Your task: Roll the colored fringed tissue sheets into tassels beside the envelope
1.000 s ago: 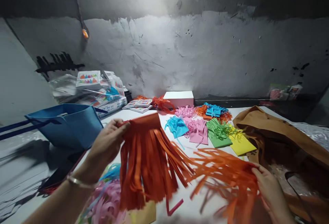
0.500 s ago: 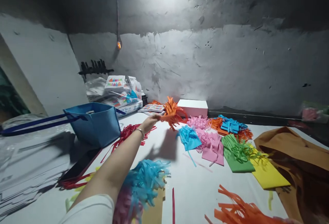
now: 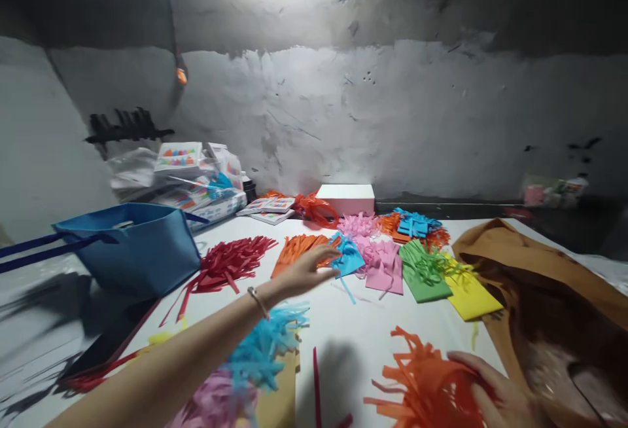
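Note:
My left hand [image 3: 307, 271] reaches out over the white table, fingers stretched flat, just at the near edge of an orange fringed paper piece [image 3: 297, 247] that lies on the table. It holds nothing. My right hand [image 3: 495, 392] is at the bottom right, fingers curled over a bunch of orange paper fringe [image 3: 424, 389]. A red fringed piece [image 3: 228, 261] lies left of the orange one. A blue one [image 3: 349, 254] lies right of it.
Pink [image 3: 383, 264], green [image 3: 424, 271] and yellow [image 3: 468, 294] fringed sheets lie in a row at centre right. A blue fabric bag [image 3: 130, 245] stands left, a brown bag [image 3: 544, 284] right. A white box [image 3: 346, 199] and stacked packets [image 3: 189, 173] sit by the wall. Blue and pink fringe [image 3: 255, 362] lies near me.
The orange fringed piece that my left hand held up and carried forward now lies on the table, released. My left hand has opened. My right hand shows again on the other orange bunch.

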Action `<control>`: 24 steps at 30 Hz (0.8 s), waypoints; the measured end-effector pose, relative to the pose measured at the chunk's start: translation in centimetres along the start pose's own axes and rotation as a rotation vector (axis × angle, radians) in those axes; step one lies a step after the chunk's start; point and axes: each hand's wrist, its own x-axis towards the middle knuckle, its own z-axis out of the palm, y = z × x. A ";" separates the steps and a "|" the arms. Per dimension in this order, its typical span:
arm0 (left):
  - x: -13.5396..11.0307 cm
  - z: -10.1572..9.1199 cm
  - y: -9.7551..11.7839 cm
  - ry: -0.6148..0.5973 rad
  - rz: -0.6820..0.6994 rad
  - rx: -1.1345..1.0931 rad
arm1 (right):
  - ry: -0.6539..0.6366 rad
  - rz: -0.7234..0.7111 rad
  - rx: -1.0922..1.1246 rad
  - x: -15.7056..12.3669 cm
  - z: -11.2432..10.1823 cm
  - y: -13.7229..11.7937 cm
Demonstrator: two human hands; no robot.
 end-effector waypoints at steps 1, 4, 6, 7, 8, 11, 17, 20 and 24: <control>-1.2 1.7 2.9 -0.065 0.077 -0.015 | 0.057 -0.143 -0.056 0.2 -0.6 -1.9; -5.3 6.8 10.5 -0.259 0.376 0.035 | 0.162 -0.493 -0.162 0.6 -2.6 -7.6; -7.3 9.7 13.4 -0.264 0.432 0.105 | 0.204 -0.619 -0.208 0.2 -4.0 -10.2; -8.0 11.0 14.2 -0.243 0.426 0.136 | 0.221 -0.661 -0.244 -0.2 -4.7 -10.9; -8.5 12.0 14.6 -0.207 0.409 0.161 | 0.242 -0.688 -0.291 -0.7 -5.2 -11.4; -9.8 14.0 14.2 -0.084 0.415 0.186 | 0.328 -0.666 -0.458 -2.5 -5.7 -11.4; -13.9 13.0 13.8 -0.130 0.395 -0.059 | 0.427 -0.631 -0.568 -5.9 -5.0 -10.0; -13.9 10.9 14.9 -0.093 0.172 -0.284 | 0.397 -0.633 -0.534 -7.7 -5.5 -9.8; -11.3 10.3 15.9 -0.294 -0.092 -0.652 | 0.394 -0.641 -0.401 -9.6 -5.9 -10.0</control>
